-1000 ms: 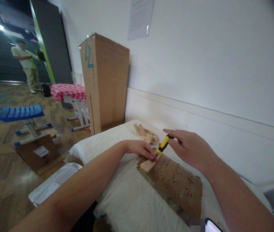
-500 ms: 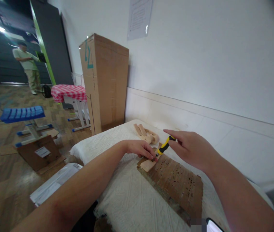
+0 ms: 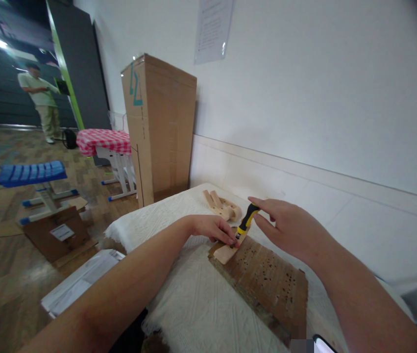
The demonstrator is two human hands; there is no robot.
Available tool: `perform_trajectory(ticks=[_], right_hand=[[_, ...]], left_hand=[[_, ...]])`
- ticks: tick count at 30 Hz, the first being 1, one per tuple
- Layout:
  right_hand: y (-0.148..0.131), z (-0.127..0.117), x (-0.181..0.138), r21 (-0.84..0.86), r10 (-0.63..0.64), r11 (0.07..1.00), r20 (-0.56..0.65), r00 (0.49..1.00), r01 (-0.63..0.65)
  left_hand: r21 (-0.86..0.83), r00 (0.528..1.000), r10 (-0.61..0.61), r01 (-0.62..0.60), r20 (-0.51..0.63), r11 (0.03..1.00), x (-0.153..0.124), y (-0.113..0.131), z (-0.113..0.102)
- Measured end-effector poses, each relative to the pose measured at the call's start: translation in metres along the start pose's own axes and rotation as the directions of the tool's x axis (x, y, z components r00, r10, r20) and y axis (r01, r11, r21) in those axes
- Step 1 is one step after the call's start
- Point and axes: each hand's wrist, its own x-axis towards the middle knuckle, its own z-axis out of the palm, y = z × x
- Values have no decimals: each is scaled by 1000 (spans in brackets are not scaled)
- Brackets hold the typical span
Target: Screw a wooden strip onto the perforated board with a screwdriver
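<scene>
My right hand grips the top end of a yellow-and-black screwdriver between thumb and fingers, the tool leaning with its tip down and left. Its tip meets a pale wooden piece, which lies on a dark, worn board dotted with small holes. Beside the tip, my left hand is closed in a pinch against the pale piece; what its fingertips hold is too small to make out. Beyond the board rest more pale wooden parts, some with holes.
A white cloth covers the table. A phone lies at its near edge. Behind stands a tall cardboard box by the wall. To the left are a blue chair, flattened cardboard and a person standing far off.
The screwdriver's handle now stands a little more upright, and my right fingers have shifted to its very end. My left hand keeps its place at the tip.
</scene>
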Motion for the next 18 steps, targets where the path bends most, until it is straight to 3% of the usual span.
perform_trajectory(ticks=[3,9,14,18], right_hand=[[-2,0,1,94,-35,995,-32,999,38],[-9,0,3,96,-10,995,-74,997,17],[-7,2,2,136,-93,986,-32,995,96],[-4,0,4,-28,39,999,20,999,-38]], left_hand=[[-13,1000,-7,7,5,1000,1,-1,0],[-11,1000,10,-10,11,1000,1,-1,0],[5,999,28,-28,20,1000,0,-2,-1],[30,999,35,-35,9,999,1,-3,-1]])
